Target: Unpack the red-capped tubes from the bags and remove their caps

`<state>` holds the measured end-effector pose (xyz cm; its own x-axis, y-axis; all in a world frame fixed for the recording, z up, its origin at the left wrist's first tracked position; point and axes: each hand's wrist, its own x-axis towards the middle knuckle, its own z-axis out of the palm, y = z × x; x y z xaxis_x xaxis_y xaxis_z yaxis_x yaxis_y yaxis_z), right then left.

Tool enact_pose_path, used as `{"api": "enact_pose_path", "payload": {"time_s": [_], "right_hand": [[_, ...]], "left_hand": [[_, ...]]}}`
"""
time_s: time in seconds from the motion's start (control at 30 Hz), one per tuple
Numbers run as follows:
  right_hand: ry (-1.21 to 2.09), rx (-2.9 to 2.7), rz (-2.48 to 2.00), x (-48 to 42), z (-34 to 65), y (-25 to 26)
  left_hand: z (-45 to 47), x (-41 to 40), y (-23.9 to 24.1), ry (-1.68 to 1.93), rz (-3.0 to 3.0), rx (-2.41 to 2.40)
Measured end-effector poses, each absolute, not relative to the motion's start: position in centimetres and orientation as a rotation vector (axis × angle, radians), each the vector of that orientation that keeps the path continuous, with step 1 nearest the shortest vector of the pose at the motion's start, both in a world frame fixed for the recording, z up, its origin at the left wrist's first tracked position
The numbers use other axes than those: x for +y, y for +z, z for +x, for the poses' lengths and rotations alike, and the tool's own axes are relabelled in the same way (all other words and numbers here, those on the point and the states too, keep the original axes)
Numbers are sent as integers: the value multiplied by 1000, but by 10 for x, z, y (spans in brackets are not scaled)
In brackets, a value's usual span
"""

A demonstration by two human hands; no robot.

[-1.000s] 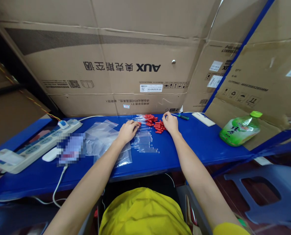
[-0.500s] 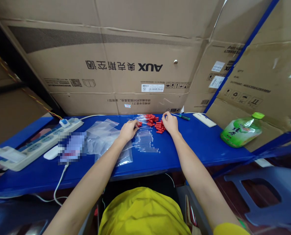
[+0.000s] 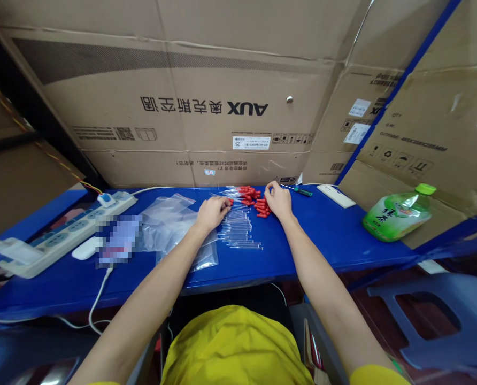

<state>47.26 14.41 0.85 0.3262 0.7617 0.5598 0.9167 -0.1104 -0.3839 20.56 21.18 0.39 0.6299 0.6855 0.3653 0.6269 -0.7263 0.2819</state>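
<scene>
Red rubber bulbs [image 3: 261,207] lie in a pile between my two hands, beside droppers [image 3: 234,192] whose clear tubes carry red bulbs. Thin clear tubes [image 3: 238,230] are spread in a loose row nearer to me. My left hand [image 3: 213,211] is closed at the left of the pile, its fingertips pinched at a red bulb; whether a tube is in it too is hidden. At the pile's right edge, my right hand [image 3: 279,200] has its fingers curled and pressed together against the bulbs. What its fingertips hold cannot be made out.
Clear plastic bags [image 3: 168,222] lie under and left of my left forearm. A power strip [image 3: 74,230] and a blurred-out item [image 3: 120,240] are farther left. On the right are a green screwdriver [image 3: 302,191], a white phone-like slab [image 3: 336,196] and a green-tea bottle [image 3: 399,214]. Cardboard [image 3: 206,69] walls the back.
My left fingertips have shifted slightly right at the red bulb. My right fingers have edged slightly left along the pile. The tubes lie as before.
</scene>
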Motion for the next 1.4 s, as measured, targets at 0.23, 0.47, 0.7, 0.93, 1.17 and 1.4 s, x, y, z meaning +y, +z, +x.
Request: {"api": "enact_pose_path", "payload": {"time_s": [0.23,0.47,0.7,0.93,1.17,1.4], "right_hand": [[-305,-1539,-1894,142,467,13],[-437,-1960,-1618,137,433,21],[-447,-2167,-1519,141,408,16],[-473,-2143,-1544,139,412,15],[-458,-2143,-1533,135,402,21],[-475,-2149,-1509,135,400,21]], "left_hand": [[208,214,2,651,2771,1035],[209,215,2,747,2753,1056],[200,218,4,645,2691,1350],[198,218,4,623,2748,1333],[202,210,18,774,2743,919],[208,195,23,841,2724,876]]}}
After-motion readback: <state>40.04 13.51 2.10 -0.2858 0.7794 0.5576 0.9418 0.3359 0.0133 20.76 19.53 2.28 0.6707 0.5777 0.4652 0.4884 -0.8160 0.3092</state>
